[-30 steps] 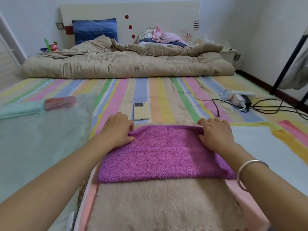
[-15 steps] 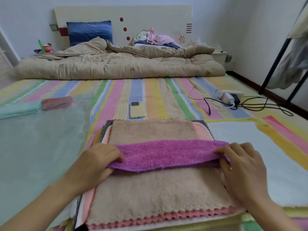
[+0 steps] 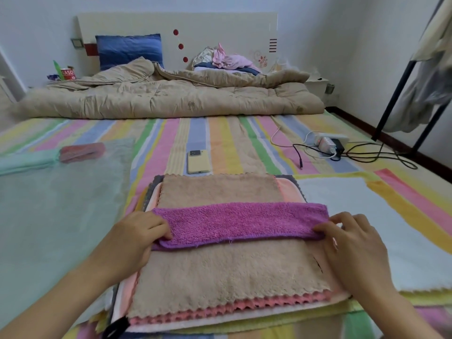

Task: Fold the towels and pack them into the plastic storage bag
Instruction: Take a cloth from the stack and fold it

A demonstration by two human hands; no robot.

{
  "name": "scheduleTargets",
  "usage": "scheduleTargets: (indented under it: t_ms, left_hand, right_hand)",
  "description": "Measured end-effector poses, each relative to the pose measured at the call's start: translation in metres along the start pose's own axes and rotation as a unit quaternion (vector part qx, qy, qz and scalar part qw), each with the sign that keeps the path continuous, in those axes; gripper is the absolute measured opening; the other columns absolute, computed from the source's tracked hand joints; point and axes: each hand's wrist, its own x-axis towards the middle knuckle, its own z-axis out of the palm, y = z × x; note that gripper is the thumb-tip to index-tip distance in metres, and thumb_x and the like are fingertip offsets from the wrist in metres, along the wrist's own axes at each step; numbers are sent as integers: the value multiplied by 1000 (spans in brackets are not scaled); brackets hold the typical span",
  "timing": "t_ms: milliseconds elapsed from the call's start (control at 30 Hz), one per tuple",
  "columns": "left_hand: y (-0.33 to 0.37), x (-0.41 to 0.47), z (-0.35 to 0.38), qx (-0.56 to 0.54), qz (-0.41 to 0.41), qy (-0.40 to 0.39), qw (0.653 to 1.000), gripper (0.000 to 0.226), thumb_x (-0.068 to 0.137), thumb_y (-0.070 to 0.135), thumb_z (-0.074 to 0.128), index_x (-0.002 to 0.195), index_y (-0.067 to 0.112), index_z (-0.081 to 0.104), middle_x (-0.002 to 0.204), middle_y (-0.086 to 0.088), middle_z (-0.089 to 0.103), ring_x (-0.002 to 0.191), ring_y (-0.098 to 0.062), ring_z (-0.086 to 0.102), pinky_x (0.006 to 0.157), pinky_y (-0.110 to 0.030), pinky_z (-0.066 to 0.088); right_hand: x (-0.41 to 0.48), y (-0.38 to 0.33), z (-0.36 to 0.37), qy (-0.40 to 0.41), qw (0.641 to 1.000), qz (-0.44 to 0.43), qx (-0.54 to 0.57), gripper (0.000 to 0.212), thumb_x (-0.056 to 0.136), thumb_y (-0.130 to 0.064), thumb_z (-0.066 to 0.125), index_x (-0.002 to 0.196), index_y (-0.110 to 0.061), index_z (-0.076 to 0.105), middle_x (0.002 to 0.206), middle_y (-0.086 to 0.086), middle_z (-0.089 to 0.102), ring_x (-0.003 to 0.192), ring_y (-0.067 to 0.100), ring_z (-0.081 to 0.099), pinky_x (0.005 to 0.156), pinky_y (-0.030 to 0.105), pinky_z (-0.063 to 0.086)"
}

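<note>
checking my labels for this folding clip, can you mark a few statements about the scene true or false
1. The left hand and right hand each grip an end of the purple towel. True.
2. The purple towel lies across a tan towel. True.
3. The phone lies on the tan towel. False: it lies on the striped sheet beyond it.
4. The plastic bag lies right of the tan towel. False: it lies to the left.
5. The purple towel is spread out unfolded. False: it is folded into a narrow strip.
</note>
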Motion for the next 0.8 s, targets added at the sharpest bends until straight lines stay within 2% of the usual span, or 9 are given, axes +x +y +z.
scheduleTargets:
  t_ms: [100, 200, 267, 367, 500, 567, 633, 700, 800]
  left_hand:
    - [15, 11, -5, -23, -55, 39, 997, 43, 66, 6, 33, 73, 25, 71, 80, 13, 69, 76, -16, 66, 77, -24, 40]
    - [51, 36, -1, -87, -97, 77, 988, 41, 71, 0, 42, 91, 22, 71, 93, 9, 70, 90, -12, 65, 88, -27, 47]
    - [81, 57, 5, -137, -89, 55, 985, 41, 81, 6, 44, 111, 22, 67, 112, 8, 68, 107, -10, 61, 97, -34, 49]
    - [117, 87, 18, -136, -55, -42, 988, 49, 97, 31, 29, 144, 28, 40, 152, 7, 39, 139, -9, 34, 119, -36, 23]
    - [133, 102, 44, -59, -28, -172, 983, 59, 99, 53, 11, 154, 34, 0, 163, 1, -7, 149, -13, -6, 121, -38, -5]
    - [134, 98, 57, -23, -17, -217, 976, 64, 96, 60, 5, 153, 35, -6, 162, 0, -12, 148, -13, -14, 120, -41, -10]
    - [133, 96, 60, -69, -23, -204, 976, 68, 92, 59, 2, 154, 33, 5, 163, 3, -4, 148, -10, -10, 121, -39, -9]
    - [128, 98, 53, -269, -97, -143, 948, 57, 97, 46, 18, 149, 28, 32, 158, 5, 26, 146, -5, 16, 122, -34, 3]
    - [111, 97, 29, -578, -313, 15, 754, 33, 103, 20, 37, 127, 14, 59, 124, -3, 65, 116, -12, 59, 107, -38, 43]
  right_hand:
    - [-2, -21, -24, -90, 966, 155, 187, 8, 85, -20, 67, 89, -26, 63, 66, -9, 66, 59, 15, 60, 54, 31, 45]
    - [3, -36, -34, -228, 788, 321, 474, 31, 93, -14, 58, 122, -24, 50, 64, 4, 70, 46, 15, 61, 42, 23, 42]
    - [9, -39, -38, -238, 700, 367, 565, 54, 94, -6, 55, 139, -29, 37, 77, 14, 66, 52, 20, 64, 40, 26, 47]
    - [12, -40, -40, -217, 653, 403, 604, 62, 93, 1, 51, 145, -29, 34, 81, 15, 63, 59, 19, 63, 48, 28, 55]
    - [12, -49, -34, -197, 602, 454, 627, 55, 91, 5, 49, 139, -21, 45, 70, 9, 55, 58, 16, 52, 43, 21, 47]
    - [16, -52, -30, -179, 648, 437, 598, 53, 91, 4, 47, 139, -21, 46, 74, 5, 54, 61, 15, 51, 49, 24, 47]
    - [22, -58, -25, -154, 795, 348, 472, 54, 90, -2, 48, 140, -23, 46, 98, 5, 58, 84, 20, 58, 75, 37, 53]
    - [29, -73, -24, -94, 929, 197, 298, 54, 86, -10, 54, 139, -22, 49, 123, 3, 56, 108, 25, 50, 96, 43, 43]
    - [36, -115, -25, 25, 983, 6, 181, 47, 80, -19, 55, 127, -17, 60, 123, 6, 59, 114, 31, 44, 95, 43, 38]
